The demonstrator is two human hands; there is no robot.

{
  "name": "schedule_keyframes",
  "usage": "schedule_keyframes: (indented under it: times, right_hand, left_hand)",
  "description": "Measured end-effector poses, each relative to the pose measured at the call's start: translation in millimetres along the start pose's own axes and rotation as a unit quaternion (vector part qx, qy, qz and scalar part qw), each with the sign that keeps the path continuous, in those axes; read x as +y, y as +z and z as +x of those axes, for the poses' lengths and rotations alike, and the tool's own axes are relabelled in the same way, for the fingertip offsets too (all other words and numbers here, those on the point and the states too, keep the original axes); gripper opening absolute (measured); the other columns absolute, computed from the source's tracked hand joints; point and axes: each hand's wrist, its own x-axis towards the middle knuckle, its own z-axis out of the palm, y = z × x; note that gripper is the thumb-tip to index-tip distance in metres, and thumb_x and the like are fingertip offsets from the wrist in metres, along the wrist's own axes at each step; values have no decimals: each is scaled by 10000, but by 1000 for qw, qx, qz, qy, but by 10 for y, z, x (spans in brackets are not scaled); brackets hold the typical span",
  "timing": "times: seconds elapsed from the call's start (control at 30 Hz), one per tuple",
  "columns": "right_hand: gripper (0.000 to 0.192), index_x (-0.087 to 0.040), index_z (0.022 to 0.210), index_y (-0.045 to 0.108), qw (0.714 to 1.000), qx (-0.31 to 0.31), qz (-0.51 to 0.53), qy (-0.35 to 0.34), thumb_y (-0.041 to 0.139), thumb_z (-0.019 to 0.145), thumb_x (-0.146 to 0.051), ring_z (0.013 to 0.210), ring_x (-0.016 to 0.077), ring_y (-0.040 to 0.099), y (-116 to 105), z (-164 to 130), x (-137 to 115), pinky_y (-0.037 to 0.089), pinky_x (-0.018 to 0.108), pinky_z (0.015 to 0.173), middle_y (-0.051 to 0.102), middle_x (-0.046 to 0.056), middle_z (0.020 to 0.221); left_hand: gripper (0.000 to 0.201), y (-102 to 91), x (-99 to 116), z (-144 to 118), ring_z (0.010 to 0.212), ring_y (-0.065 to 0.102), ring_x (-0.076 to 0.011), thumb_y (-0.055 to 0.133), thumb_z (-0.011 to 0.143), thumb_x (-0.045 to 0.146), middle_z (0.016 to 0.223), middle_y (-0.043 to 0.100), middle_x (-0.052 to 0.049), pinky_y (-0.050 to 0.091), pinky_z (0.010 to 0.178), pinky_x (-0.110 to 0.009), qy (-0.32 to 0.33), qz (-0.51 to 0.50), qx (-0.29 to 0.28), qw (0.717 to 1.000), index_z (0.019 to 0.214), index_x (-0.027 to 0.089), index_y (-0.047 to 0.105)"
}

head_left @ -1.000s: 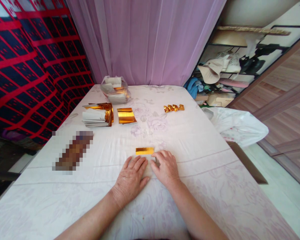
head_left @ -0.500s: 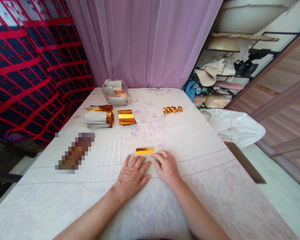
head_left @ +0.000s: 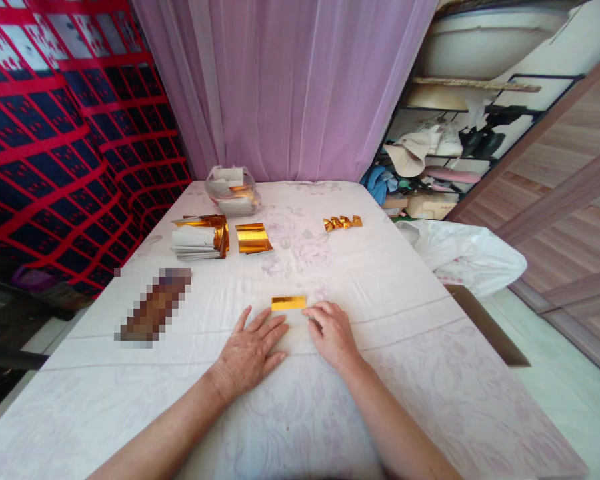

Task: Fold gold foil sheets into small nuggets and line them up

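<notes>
A small folded strip of shiny gold foil paper lies flat on the tablecloth, just beyond my hands. My left hand rests palm down to the lower left of the strip, fingers spread and holding nothing. At the strip's lower right corner is my right hand; its fingers are loosely bent, with the index fingertip at or touching the corner. Farther back, a single gold foil sheet lies beside a thick stack of foil paper with pale backs. Several folded gold foil pieces sit in a row at the back right.
A clear plastic bag holding more paper stands at the table's far edge. A blurred-out brownish item lies at the left on the floral tablecloth. Purple curtain hangs behind; a cluttered shelf and a white bag are on the right.
My left hand has slid a little left, away from the strip and from my right hand. The right hand and the strip have hardly moved; the view has shifted slightly.
</notes>
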Motion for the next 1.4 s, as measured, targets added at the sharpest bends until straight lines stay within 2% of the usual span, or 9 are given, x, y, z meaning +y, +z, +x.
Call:
schedule_keyframes:
  times: [0.23,0.43,0.57,0.63,0.7,0.9,1.13,1.3,1.4]
  right_hand:
    - [269,-233,972,711,1000,0,11,2,556,795,-103,926,219,576,13,1,3,430,356,831,662,51,956]
    - [249,-222,957,707,1000,16,10,-4,527,818,-120,908,215,587,-12,4,12,447,355,826,677,58,944]
    - [298,-198,1141,661,998,32,-26,-38,471,911,-193,1106,239,550,-71,-63,-174,416,403,949,649,95,1186]
    - [387,-194,1303,566,995,-9,-38,-92,461,932,-229,1315,251,413,-56,-119,-304,316,444,1082,537,92,1387]
    - [474,-195,1399,469,987,-81,-41,-130,480,938,-301,1387,242,334,-13,-171,-404,230,476,1149,456,78,1469]
    - [589,-176,1477,343,974,-203,-45,-94,447,957,-431,1442,243,242,-9,-235,-330,123,566,1182,293,74,1555]
    - [588,-169,1478,340,967,-235,-86,-50,477,938,-355,1449,250,226,-232,-273,-116,108,592,1178,259,74,1560]
    - [615,-133,1478,333,964,-239,-106,-36,497,926,-348,1452,273,212,-281,-238,-207,132,609,1169,228,108,1563]
    - [628,-137,1492,300,969,-215,-96,-72,484,939,-371,1463,277,169,-220,-190,-300,106,617,1169,185,106,1576]
  left_hand:
    - [454,-37,-115,-148,1312,452,-245,408,958,516,1360,591,8,-37,1180,-462,-9,10,9,1000,1315,275,549]
    - [428,-38,-112,-149,1302,461,-249,444,950,496,1353,597,9,2,1182,-452,-8,10,15,1000,1281,260,578]
    - [421,-40,-73,-134,1278,482,-259,464,942,487,1327,617,-1,47,1178,-465,-19,6,26,999,1267,251,591]
    - [417,-48,-59,-130,1272,488,-261,465,945,474,1316,624,-11,76,1173,-478,-24,2,26,999,1271,246,589]
    - [416,-57,-55,-129,1271,490,-264,458,951,461,1309,628,-16,92,1168,-487,-29,-1,27,999,1287,246,579]
    - [362,-75,-120,-138,1279,489,-246,452,962,403,1313,627,24,64,1172,-478,-29,-10,16,999,1286,304,579]
    - [352,-81,-206,-118,1284,488,-227,413,981,380,1302,634,47,28,1181,-463,-24,-31,-17,999,1282,327,588]
    - [353,-64,-186,-112,1296,474,-222,405,986,374,1318,623,43,17,1182,-452,-29,-39,-18,999,1281,311,590]
    - [354,-69,-160,-106,1300,471,-224,407,986,377,1319,623,39,18,1182,-454,-32,-37,-13,999,1282,309,589]
